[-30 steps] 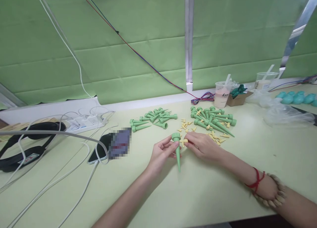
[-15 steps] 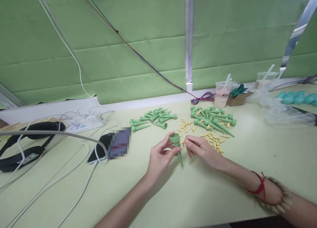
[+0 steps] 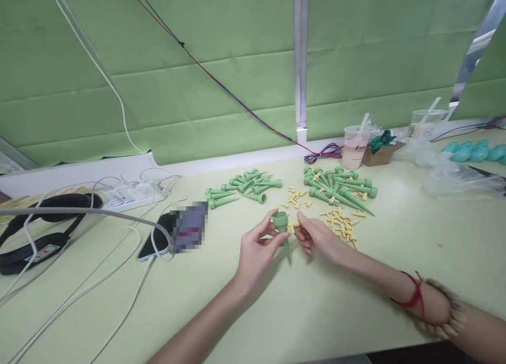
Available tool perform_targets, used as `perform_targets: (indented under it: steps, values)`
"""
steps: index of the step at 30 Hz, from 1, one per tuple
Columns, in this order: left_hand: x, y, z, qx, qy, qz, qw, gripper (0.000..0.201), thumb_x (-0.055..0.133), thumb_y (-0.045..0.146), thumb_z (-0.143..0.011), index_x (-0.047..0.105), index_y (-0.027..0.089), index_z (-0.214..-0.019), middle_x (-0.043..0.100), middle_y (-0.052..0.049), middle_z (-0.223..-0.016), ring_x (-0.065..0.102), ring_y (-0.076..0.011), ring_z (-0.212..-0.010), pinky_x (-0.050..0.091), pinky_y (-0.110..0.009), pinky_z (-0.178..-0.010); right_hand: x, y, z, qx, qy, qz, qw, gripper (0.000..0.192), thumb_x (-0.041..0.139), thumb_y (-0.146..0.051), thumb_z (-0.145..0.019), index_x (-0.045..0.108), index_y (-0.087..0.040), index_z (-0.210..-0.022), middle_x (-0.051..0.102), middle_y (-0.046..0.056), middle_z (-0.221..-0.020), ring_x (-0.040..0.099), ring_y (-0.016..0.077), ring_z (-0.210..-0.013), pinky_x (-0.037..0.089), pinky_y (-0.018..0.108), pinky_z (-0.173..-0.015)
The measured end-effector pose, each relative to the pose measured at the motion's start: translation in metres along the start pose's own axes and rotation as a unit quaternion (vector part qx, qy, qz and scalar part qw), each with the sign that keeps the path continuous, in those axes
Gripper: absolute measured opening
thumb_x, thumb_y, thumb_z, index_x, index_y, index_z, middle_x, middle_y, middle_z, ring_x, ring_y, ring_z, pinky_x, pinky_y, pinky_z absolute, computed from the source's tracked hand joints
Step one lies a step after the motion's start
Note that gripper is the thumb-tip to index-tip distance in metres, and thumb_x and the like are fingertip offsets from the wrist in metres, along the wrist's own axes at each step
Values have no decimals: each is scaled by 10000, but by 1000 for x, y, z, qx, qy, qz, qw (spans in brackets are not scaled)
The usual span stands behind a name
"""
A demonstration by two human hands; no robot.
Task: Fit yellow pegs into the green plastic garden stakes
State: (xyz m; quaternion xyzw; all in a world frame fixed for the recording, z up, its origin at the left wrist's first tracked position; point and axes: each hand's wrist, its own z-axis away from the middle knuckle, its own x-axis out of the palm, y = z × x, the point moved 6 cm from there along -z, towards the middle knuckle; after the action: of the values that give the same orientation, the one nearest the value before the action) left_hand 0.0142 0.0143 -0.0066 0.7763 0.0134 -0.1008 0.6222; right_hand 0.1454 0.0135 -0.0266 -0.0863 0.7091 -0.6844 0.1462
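My left hand (image 3: 258, 250) holds a green plastic spike (image 3: 283, 232) upright by its cup end, tip pointing down at the table. My right hand (image 3: 318, 238) pinches a small yellow plug (image 3: 293, 224) right beside the spike's cup. Two heaps of green spikes lie beyond the hands, one (image 3: 242, 188) at the centre and one (image 3: 339, 187) to the right. Loose yellow plugs (image 3: 340, 222) are scattered between them and by my right hand.
A phone (image 3: 174, 233) and white cables (image 3: 98, 279) lie to the left, with a black headband device (image 3: 37, 232) further left. At the back right stand a drink cup (image 3: 353, 147), a small cardboard box (image 3: 380, 153), plastic bags (image 3: 450, 176) and teal parts (image 3: 472, 151).
The spike has turned from hanging long and straight to a more tilted hold. My right hand drew nearer to its cup end with the yellow plug. The view shifted slightly.
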Motion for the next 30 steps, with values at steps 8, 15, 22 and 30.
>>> perform_targets:
  steps: [8,15,22,30]
  values:
    - [2,0,-3,-96,-45,136,985,438,687,359,-674,616,137,-1045,592,-28,-751,609,-133,-650,520,-261,-645,-9,-34,9,-231,65,395,887,231,339,-316,-927,464,-193,-777,493,-11,-685,444,103,-579,323,225,-549]
    - [10,3,1,-120,-111,179,970,757,698,252,-683,338,229,-1349,629,-62,-941,656,-161,-707,536,-310,-711,-4,-29,12,-292,56,441,847,246,335,-300,-934,509,-179,-811,524,13,-711,457,96,-568,317,214,-527]
    - [13,4,3,-122,-154,199,960,648,619,335,-755,367,227,-1342,622,-55,-869,654,-178,-717,538,-299,-670,-3,-38,16,-355,80,469,804,264,326,-295,-932,494,-179,-764,504,12,-664,436,102,-537,292,222,-496]
    - [11,4,1,-116,-159,186,963,724,686,301,-696,368,237,-1343,642,-43,-847,654,-168,-677,533,-295,-668,-1,-34,13,-329,53,465,820,287,287,-296,-940,493,-182,-774,507,14,-684,463,109,-561,319,225,-519]
